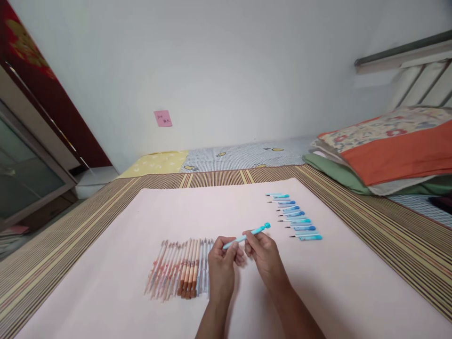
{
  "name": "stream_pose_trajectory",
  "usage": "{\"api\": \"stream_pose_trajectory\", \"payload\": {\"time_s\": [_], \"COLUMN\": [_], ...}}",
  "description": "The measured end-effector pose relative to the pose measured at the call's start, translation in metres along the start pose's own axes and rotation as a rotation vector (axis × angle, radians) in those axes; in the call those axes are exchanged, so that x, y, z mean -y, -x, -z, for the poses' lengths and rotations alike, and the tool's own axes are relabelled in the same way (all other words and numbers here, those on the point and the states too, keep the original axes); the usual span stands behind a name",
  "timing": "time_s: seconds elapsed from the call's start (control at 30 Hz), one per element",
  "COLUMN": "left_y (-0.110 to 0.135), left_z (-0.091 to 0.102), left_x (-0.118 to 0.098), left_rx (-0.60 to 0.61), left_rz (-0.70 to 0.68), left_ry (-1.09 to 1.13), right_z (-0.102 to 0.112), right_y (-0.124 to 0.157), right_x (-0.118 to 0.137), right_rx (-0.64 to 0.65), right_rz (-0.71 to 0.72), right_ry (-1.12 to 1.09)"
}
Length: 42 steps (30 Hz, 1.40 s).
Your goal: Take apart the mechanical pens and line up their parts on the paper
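Note:
Both hands hold one light blue pen (241, 238) above the pale pink sheet. My left hand (223, 263) pinches its lower left end between thumb and fingers. Around its upper part, near the brighter blue end with a rounded knob, the fingers of my right hand (262, 252) are closed. Left of my left hand lies a row of pens (169, 270) side by side, with reddish-patterned, brown-ended and bluish ones; my wrist borders its right edge. A column of blue pen pieces (296, 214), several with thin dark tips pointing left, lies beyond my right hand.
The pink sheet (116, 263) covers a striped mat (95, 207). Folded bedding (395, 155) is piled at the right, by a white railing. A pink note (163, 118) is stuck on the wall behind. Patterned cloth (229, 157) runs along the wall's foot.

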<state>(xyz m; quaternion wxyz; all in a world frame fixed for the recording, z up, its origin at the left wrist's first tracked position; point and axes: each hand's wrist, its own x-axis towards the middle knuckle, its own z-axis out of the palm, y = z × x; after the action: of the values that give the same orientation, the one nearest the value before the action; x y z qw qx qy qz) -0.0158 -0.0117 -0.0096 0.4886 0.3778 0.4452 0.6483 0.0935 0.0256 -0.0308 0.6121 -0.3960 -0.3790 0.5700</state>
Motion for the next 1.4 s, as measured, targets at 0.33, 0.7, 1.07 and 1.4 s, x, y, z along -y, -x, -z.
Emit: {"api": "stream_pose_trajectory", "payload": {"time_s": [0.33,0.7,1.07,1.4], "left_y": [-0.001,-0.007,-0.009,-0.010], "left_z": [-0.005,0.002,0.003,0.003], "left_x": [0.006,0.000,0.000,0.000], "left_rx": [-0.085,-0.061,-0.010,-0.038], "left_rz": [0.308,0.328,0.280,0.354], "left_ry": [0.196,0.163,0.256,0.385], "right_z": [-0.005,-0.008,-0.005,-0.008], "right_y": [0.006,0.005,0.002,0.004], "right_x": [0.011,0.002,-0.003,0.001], "right_rx": [0.036,-0.037,-0.139,-0.157], "right_rz": [0.122,0.039,0.037,0.039], "right_ry": [0.167,0.093,0.131,0.087]}}
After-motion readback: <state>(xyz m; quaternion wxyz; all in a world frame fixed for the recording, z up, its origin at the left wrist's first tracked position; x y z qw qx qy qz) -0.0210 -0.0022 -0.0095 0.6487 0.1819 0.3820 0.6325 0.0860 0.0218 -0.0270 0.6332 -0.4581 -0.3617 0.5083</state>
